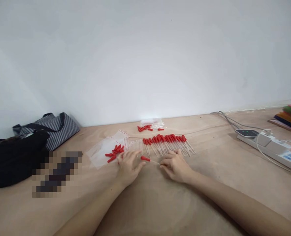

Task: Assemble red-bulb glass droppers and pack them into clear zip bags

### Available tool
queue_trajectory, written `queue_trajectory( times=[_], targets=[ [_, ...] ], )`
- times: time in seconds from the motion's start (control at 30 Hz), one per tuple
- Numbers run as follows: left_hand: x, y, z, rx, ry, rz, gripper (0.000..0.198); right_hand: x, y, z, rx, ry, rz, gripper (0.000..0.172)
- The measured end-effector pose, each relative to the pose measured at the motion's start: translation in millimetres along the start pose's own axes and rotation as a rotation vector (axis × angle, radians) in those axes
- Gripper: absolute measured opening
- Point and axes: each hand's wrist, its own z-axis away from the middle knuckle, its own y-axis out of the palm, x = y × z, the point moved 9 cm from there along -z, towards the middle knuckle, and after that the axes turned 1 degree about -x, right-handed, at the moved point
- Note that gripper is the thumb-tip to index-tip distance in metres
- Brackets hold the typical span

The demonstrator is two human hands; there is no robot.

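A dropper with a red rubber bulb and a thin clear tube lies crosswise between my hands, its bulb pointing left. My right hand pinches the tube's far end. Just left of the bulb, my left hand has its thumb and fingers apart and holds nothing. Its fingers reach over the near ends of bare clear tubes. Beyond my right hand is a row of droppers with red bulbs, bulbs toward the wall. Loose red bulbs rest on a plastic zip bag by my left hand.
More red bulbs lie near another clear bag by the wall. At left are a black bag, a striped bag and a blurred dark object. A power strip with cables and a colourful stack are at right.
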Motion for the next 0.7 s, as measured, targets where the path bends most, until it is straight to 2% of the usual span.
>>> queue_trajectory(
  times=[0.07,0.17,0.27,0.43,0.57,0.7],
  targets=[
    [27.4,-11.9,-4.0,-0.069,-0.114,-0.109,0.031,-14.9,-1.4,-9.0,-0.054,0.127,-0.042,0.018],
    [70.8,-22.2,-9.0,-0.063,-0.252,-0.253,0.025,-33.2,0.8,-25.0,-0.095,0.289,-0.077,0.020],
    [94.2,-23.2,-16.6,-0.010,-0.251,-0.280,0.023,-38.8,5.2,-38.2,-0.112,0.366,-0.030,0.023],
    [82.9,-3.3,-35.1,0.156,-0.117,-0.329,0.022,-38.6,13.3,-46.0,-0.139,0.432,-0.011,0.019],
    [79.6,5.4,-48.8,0.188,-0.206,-0.414,0.020,-41.2,15.4,-48.6,-0.174,0.462,-0.013,0.016],
    [87.3,7.9,-55.9,0.224,-0.299,-0.461,0.017,-42.5,12.1,-46.5,-0.220,0.450,0.010,0.016]
  ],
)
